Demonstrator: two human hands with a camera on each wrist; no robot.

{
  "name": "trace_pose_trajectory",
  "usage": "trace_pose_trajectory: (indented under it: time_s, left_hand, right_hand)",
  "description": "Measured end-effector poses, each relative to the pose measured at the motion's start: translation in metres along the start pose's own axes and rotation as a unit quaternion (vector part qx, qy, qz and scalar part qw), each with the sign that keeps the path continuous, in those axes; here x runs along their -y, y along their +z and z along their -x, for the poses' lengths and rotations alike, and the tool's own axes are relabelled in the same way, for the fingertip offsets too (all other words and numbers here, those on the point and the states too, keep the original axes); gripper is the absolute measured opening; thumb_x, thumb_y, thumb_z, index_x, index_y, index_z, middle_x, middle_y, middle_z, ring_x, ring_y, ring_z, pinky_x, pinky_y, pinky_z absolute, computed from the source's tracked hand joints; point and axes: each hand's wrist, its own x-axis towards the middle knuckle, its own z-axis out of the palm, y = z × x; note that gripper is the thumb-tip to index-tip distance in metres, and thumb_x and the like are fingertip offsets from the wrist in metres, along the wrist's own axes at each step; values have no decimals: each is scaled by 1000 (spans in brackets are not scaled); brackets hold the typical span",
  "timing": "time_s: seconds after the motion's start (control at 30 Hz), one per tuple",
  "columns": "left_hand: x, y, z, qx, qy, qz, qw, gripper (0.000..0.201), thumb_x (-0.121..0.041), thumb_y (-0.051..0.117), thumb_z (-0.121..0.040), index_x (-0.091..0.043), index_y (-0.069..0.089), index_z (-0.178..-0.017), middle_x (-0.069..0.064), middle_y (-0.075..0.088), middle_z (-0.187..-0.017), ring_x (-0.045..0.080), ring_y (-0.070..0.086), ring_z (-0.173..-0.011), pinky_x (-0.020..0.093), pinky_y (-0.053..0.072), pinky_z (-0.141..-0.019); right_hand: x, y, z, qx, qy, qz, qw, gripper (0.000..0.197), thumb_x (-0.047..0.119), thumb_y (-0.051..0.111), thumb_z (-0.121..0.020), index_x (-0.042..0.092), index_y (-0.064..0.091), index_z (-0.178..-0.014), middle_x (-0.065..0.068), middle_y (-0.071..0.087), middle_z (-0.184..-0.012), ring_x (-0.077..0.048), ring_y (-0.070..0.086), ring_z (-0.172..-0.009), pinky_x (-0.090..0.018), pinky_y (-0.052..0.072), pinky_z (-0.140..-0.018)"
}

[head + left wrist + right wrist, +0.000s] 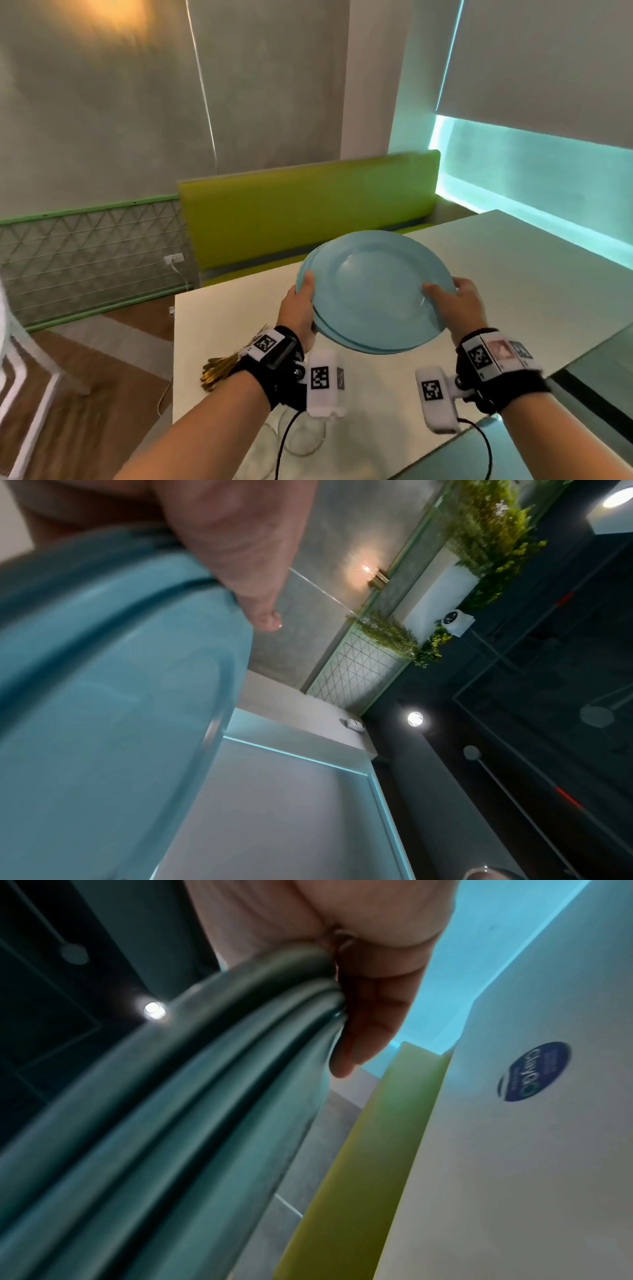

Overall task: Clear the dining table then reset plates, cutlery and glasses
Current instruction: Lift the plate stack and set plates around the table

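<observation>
A: Starting at the left, what lies on the white rectangular dining table (496, 274)?

B: A bundle of gold-coloured metal cutlery (219, 368) at the near left edge, partly hidden behind the left wrist. Near the bottom edge there are clear glass rims (301, 442), though I cannot tell how many glasses.

A: And the left hand (299, 308)?

B: Clamped on the left rim of a stack of round pale-blue ceramic plates (375, 291), thumb on top, fingers hidden underneath. The stack is held in the air above the table, tilted, its far edge raised.

A: How many plates?

B: At least two rims show in the head view; the right wrist view suggests perhaps three, but blur stops me from being sure.

A: The right hand (455, 301)?

B: Gripping the opposite rim, thumb over the top, fingers beneath. The hands sit well apart, one on each side of the stack.

A: What could go wrong from here?

B: I'd judge the tilt the main risk: glazed plates slide on each other, so the top one could slip toward the person's body if either thumb eases. Lowering near the front edge could knock the glasses, and drifting left could catch the cutlery. Behind the table stands a lime-green padded bench (308, 212); overreaching could send a plate off that far side.
</observation>
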Motion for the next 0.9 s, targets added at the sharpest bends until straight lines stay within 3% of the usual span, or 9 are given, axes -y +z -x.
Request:
trace_pose_trajectory:
  time_s: [0.07, 0.2, 0.3, 0.4, 0.5, 0.63, 0.77, 0.83, 0.9]
  left_hand:
    - [9, 12, 1, -1, -18, -6, 1000, 44, -47, 41, -95, -13, 55, -120, 8, 68, -101, 25, 63, -85, 31, 52, -64]
    - [25, 30, -2, 3, -37, -22, 999, 49, -47, 37, -96, -14, 48, -131, 13, 63, -120, 30, 63, -102, 32, 54, -66]
    - [29, 38, -10, -26, -25, -28, 999, 49, -46, 37, -97, -13, 47, -132, 14, 62, -120, 29, 64, -95, 29, 52, -56]
    - [32, 45, -25, -66, -12, -35, 997, 47, -44, 38, -97, -9, 47, -129, 18, 61, -120, 30, 62, -87, 26, 49, -45]
    - [36, 56, -45, -111, -7, -26, 993, 44, -39, 38, -98, -8, 44, -129, 18, 59, -115, 31, 60, -83, 31, 48, -53]
    - [40, 78, -69, -163, -2, -25, 986, 43, -34, 38, -99, -5, 39, -132, 14, 48, -108, 30, 53, -90, 32, 46, -58]
    - [50, 103, -95, -192, -3, -30, 981, 45, -34, 37, -99, -6, 37, -135, 20, 51, -123, 31, 51, -94, 38, 48, -69]
    - [56, 114, -108, -196, -8, -35, 980, 46, -36, 37, -99, -7, 38, -135, 19, 52, -124, 31, 51, -95, 41, 48, -76]
    - [63, 124, -119, -195, -14, -36, 980, 46, -38, 37, -98, -9, 40, -134, 19, 53, -121, 32, 53, -96, 40, 49, -74]
  right_hand:
    - [-9, -14, -3, -14, 21, -11, 1000, 43, 18, 66, -80, 2, 53, -119, -12, 59, -104, -32, 59, -96, -45, 49, -85]
    - [-28, -34, -19, -37, 53, -24, 998, 37, 18, 61, -84, -1, 58, -115, -13, 60, -98, -29, 58, -91, -43, 49, -82]
    - [-41, -46, -37, -69, 80, -44, 993, 34, 20, 56, -87, -2, 59, -113, -17, 61, -102, -34, 59, -98, -43, 47, -83]
    - [-59, -62, -61, -93, 127, -112, 981, 36, 19, 52, -90, -5, 57, -116, -14, 55, -98, -28, 53, -89, -39, 43, -78]
    - [-76, -85, -89, -112, 184, -171, 961, 39, 16, 47, -94, -6, 50, -126, -20, 58, -112, -25, 50, -90, -36, 43, -81]
    - [-105, -118, -123, -152, 254, -236, 926, 40, 12, 46, -95, -4, 43, -132, -24, 53, -129, -36, 56, -107, -50, 45, -96]
    - [-135, -140, -155, -173, 289, -210, 918, 42, 14, 45, -96, -3, 43, -134, -26, 52, -130, -39, 57, -110, -46, 47, -94]
    - [-154, -148, -170, -182, 304, -198, 914, 43, 16, 44, -95, -3, 42, -134, -27, 53, -130, -41, 57, -112, -46, 47, -95]
    - [-168, -155, -182, -196, 324, -195, 905, 47, 20, 44, -93, -2, 43, -134, -25, 55, -127, -39, 59, -112, -44, 49, -93]
